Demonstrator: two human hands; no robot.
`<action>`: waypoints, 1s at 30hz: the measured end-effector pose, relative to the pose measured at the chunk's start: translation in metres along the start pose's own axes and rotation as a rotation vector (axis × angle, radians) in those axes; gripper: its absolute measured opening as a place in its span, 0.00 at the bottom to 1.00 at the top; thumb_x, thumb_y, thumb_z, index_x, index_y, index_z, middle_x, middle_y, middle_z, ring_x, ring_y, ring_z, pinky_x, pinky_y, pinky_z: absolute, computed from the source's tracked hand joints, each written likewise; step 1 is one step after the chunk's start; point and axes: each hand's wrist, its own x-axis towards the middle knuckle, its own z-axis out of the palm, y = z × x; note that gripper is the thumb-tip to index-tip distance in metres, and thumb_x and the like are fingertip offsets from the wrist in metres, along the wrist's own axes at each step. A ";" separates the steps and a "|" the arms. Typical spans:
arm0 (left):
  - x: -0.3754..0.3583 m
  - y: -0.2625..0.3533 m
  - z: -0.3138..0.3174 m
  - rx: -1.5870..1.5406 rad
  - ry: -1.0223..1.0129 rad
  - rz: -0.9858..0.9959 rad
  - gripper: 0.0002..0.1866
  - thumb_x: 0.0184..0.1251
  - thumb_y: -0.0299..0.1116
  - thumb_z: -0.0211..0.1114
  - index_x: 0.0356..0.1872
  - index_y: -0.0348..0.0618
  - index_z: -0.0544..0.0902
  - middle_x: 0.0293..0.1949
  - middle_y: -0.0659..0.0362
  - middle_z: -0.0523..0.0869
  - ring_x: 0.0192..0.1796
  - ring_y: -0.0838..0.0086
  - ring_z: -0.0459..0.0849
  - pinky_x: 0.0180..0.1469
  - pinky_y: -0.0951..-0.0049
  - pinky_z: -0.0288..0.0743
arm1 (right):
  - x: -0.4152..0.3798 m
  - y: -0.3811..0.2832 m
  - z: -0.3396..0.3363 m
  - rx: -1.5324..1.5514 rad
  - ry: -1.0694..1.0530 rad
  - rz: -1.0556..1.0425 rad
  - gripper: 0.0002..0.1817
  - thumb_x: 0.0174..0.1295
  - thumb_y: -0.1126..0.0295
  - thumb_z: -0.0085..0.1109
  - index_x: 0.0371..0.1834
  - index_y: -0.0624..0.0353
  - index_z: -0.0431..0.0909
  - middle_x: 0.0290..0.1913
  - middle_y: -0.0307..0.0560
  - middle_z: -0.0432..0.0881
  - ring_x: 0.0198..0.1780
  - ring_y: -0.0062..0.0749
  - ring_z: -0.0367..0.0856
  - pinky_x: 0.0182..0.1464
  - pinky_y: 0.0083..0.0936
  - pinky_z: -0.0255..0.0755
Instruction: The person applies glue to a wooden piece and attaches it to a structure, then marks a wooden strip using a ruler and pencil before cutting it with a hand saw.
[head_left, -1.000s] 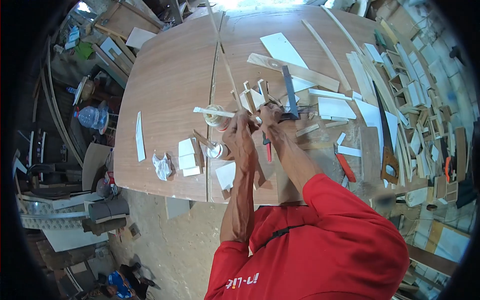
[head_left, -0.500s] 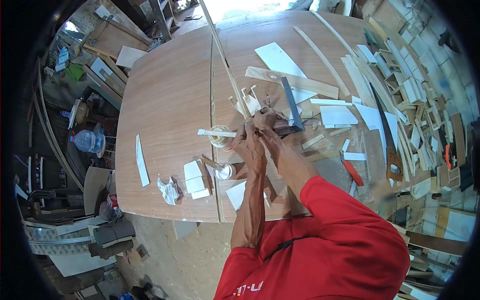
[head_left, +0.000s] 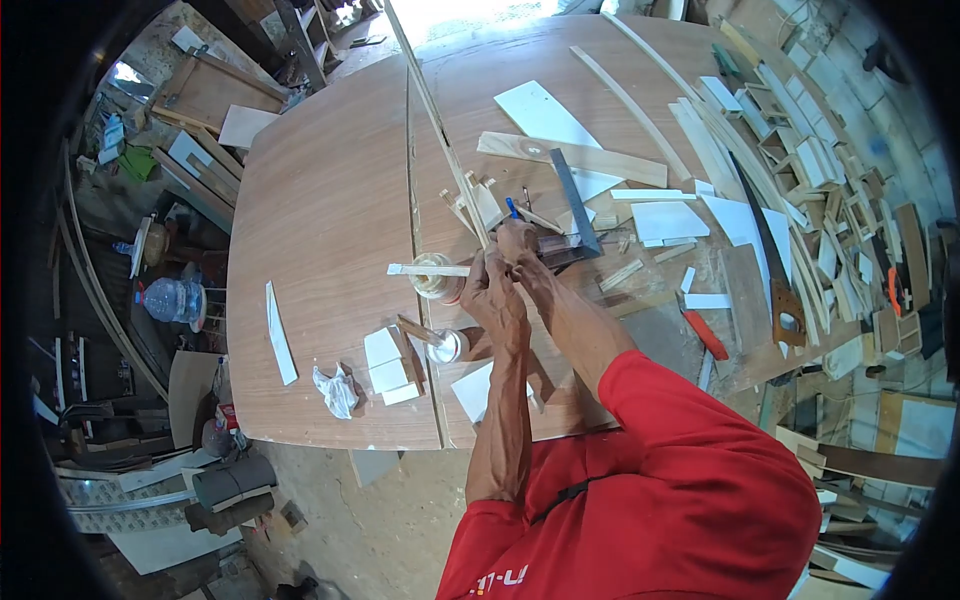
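Observation:
My left hand (head_left: 490, 288) is closed around the lower end of a long thin wooden strip (head_left: 432, 110), which slants up to the far edge of the table. Close against it, my right hand (head_left: 517, 245) is closed too, and a small blue-tipped thing (head_left: 512, 207) sticks up from its far side; what the fingers grip is partly hidden. Small wooden pieces (head_left: 483, 203) stand just beyond the hands. Beside my left hand is an open jar (head_left: 436, 285) with a pale flat stick (head_left: 425, 270) across its top.
A white container (head_left: 447, 346) with a wooden stick, pale blocks (head_left: 385, 360) and a crumpled white cloth (head_left: 336, 390) sit at the near side. On the right are a try square (head_left: 575, 200), a handsaw (head_left: 785, 310), a red-handled tool (head_left: 706, 335) and stacked wood offcuts (head_left: 820, 165).
The view has shifted slightly. A blue tip now shows beyond my right hand, where it did not show before. My hands stay together at the lower end of the strip.

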 end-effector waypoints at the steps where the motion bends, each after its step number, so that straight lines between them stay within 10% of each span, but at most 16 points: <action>1: -0.001 0.002 0.001 -0.004 0.003 0.013 0.14 0.71 0.35 0.57 0.29 0.35 0.80 0.22 0.63 0.76 0.24 0.82 0.72 0.25 0.80 0.66 | 0.000 0.001 -0.005 0.001 0.000 0.001 0.12 0.53 0.67 0.59 0.34 0.62 0.85 0.32 0.56 0.85 0.35 0.45 0.86 0.36 0.39 0.78; 7: -0.003 0.001 0.003 0.017 0.008 0.009 0.14 0.71 0.34 0.57 0.28 0.34 0.81 0.23 0.63 0.77 0.24 0.81 0.73 0.27 0.80 0.68 | -0.006 -0.001 -0.021 -0.013 -0.160 -0.136 0.12 0.54 0.67 0.56 0.34 0.64 0.84 0.31 0.57 0.85 0.34 0.48 0.86 0.35 0.41 0.78; 13: -0.006 0.001 0.008 0.014 -0.013 -0.017 0.14 0.71 0.34 0.58 0.29 0.34 0.81 0.22 0.63 0.76 0.23 0.82 0.72 0.27 0.79 0.67 | -0.010 0.006 -0.008 0.337 0.165 0.025 0.11 0.57 0.70 0.54 0.34 0.67 0.83 0.35 0.54 0.85 0.39 0.41 0.86 0.37 0.36 0.79; 15: -0.008 0.001 0.009 0.032 -0.028 -0.026 0.14 0.71 0.34 0.58 0.29 0.33 0.81 0.22 0.63 0.76 0.23 0.82 0.71 0.26 0.79 0.67 | -0.021 0.004 -0.018 1.424 0.016 0.328 0.13 0.56 0.63 0.56 0.34 0.61 0.83 0.31 0.57 0.84 0.32 0.44 0.84 0.35 0.35 0.77; 21: -0.013 0.002 0.005 0.024 -0.072 -0.047 0.13 0.71 0.34 0.57 0.31 0.34 0.82 0.23 0.64 0.75 0.23 0.83 0.71 0.26 0.80 0.67 | -0.058 0.049 -0.048 0.730 0.132 0.013 0.14 0.58 0.61 0.56 0.28 0.62 0.82 0.25 0.54 0.83 0.27 0.38 0.84 0.30 0.33 0.76; 30: -0.027 -0.002 -0.010 0.046 -0.102 -0.025 0.14 0.72 0.37 0.57 0.33 0.36 0.83 0.22 0.66 0.74 0.21 0.85 0.67 0.22 0.83 0.59 | -0.105 0.069 -0.113 0.582 -0.173 0.340 0.19 0.62 0.56 0.51 0.29 0.62 0.82 0.26 0.57 0.83 0.32 0.48 0.85 0.36 0.39 0.77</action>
